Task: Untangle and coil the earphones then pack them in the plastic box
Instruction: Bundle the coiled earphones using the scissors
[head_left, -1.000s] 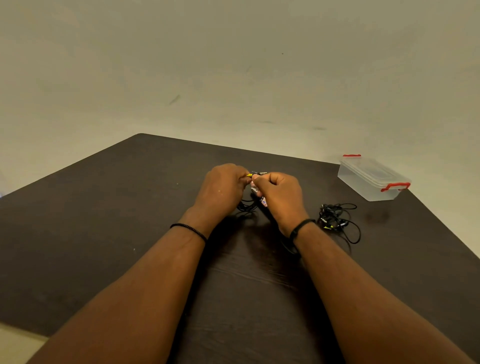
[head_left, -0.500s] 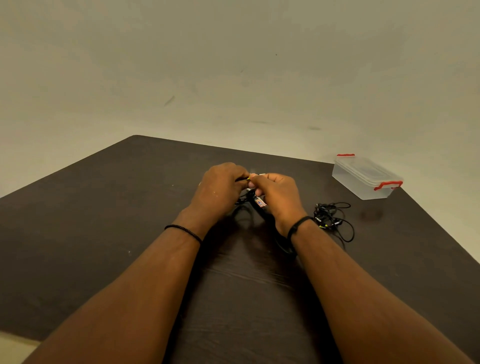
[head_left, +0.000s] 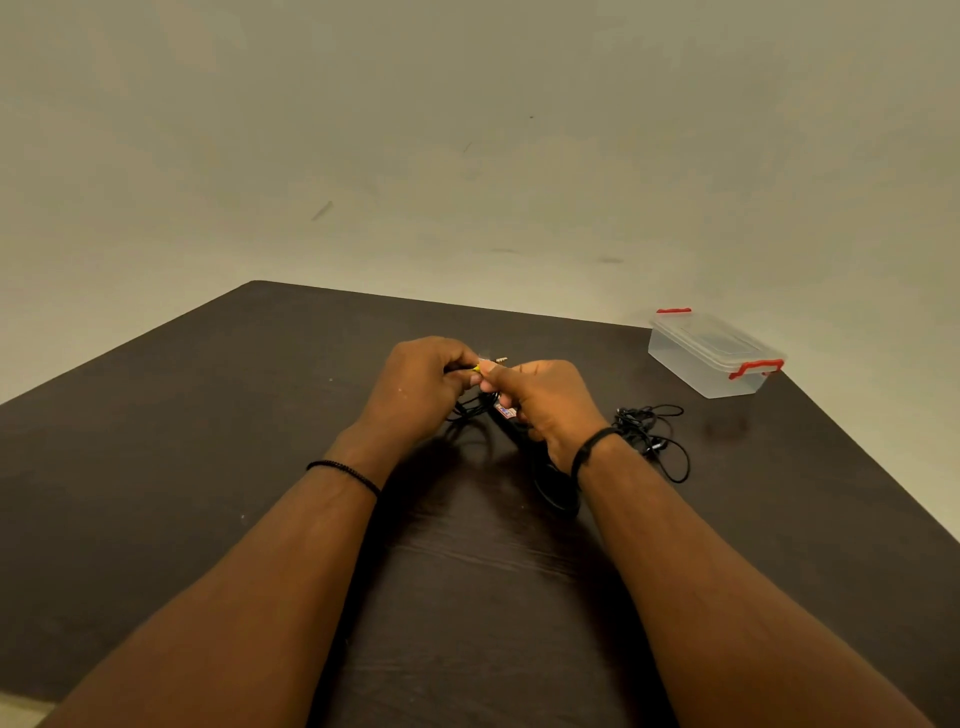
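Pale wall rose behind a dark counter (head_left: 208, 467). Above its middle, the left hand (head_left: 421, 389) and right hand (head_left: 540, 402) met fingertip to fingertip, both curled and pinching a black earphone cable (head_left: 470, 410) near its yellow-marked plug; loops hung under them. A second tangled earphone bundle (head_left: 649, 431) lay beside the right wrist. Farther right stood the lidded plastic box (head_left: 711, 353) with red clips.

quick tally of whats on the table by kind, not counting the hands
Earphone bundles: 2, one held earphone bundle pinched by the left hand and right hand, and one tangled earphone bundle lying on the table
Clear plastic box with red clips, lid on: 1
Wrist bands: 2, left band, right band
Total: 5
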